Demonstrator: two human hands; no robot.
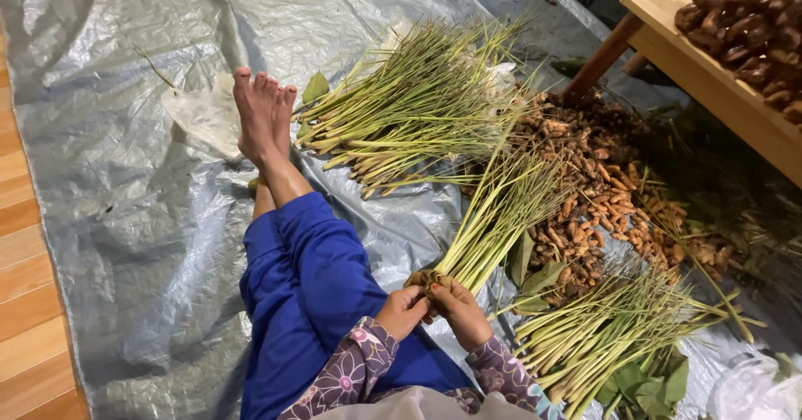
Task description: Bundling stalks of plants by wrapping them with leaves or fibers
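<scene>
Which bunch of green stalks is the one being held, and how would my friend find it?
Start at the big grey tarp and the blue trousers. Right of the knee, both hands, left hand and right hand, clasp the held bunch at its root end. The other stalk piles lie untouched.

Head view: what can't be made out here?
- Base of the held stalk bundle: covered by the left hand and right hand; the fingers' grip is hidden.
- Wooden table: cut off by the right edge.
- White bag: cut off at the bottom corner.
</scene>
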